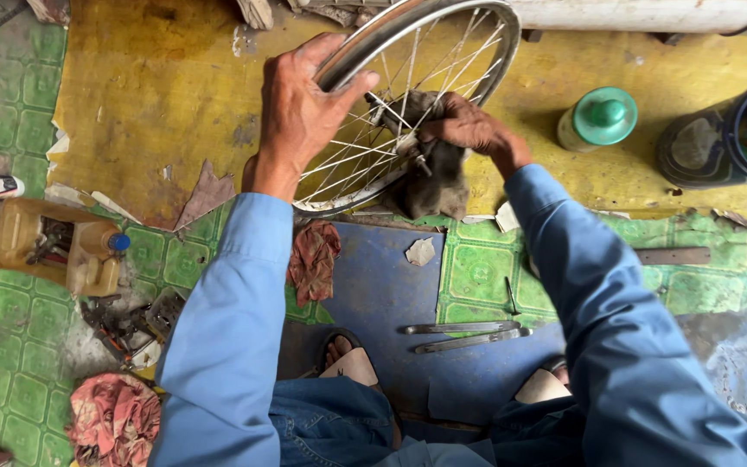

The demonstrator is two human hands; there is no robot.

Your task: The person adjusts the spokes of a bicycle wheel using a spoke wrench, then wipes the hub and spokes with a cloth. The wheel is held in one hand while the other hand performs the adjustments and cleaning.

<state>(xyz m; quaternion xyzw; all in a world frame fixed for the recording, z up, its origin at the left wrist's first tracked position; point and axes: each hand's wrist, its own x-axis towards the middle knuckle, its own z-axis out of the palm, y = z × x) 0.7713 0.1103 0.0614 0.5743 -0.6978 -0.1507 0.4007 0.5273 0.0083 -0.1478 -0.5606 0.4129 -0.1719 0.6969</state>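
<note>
Nearest us: our blue-jeaned knees and two sandalled feet on a dark blue floor mat (382,294). Two flat grey metal tyre levers (464,335) lie side by side on the mat, near its right edge. A crumpled red-brown checked rag (313,258) sits at the mat's upper left corner.

Left of the mat, on green patterned floor tiles (10,346): a pink-red bundled cloth (114,419) near the bottom edge, a pile of dark metal parts (127,324), then an amber plastic jug cut open as a tool tray (54,246).

Further out, the spoked silver bicycle wheel rim (443,17) stands upright on the yellow worn floor patch (157,95), lower edge touching the floor just past the mat's far edge.

Our left hand (300,117) wraps the rim's upper left arc, fingers curled over it, thumb on the inside: a firm clamp.

Our right hand (469,125) is bunched around a dirty grey-brown rag (434,186), pressing it against the hub among the spokes; the rag's tail hangs down to the floor.

Beyond, right: a green-capped pale plastic jar (598,119), then a dark round bucket (728,130) at the frame's right edge.
</note>
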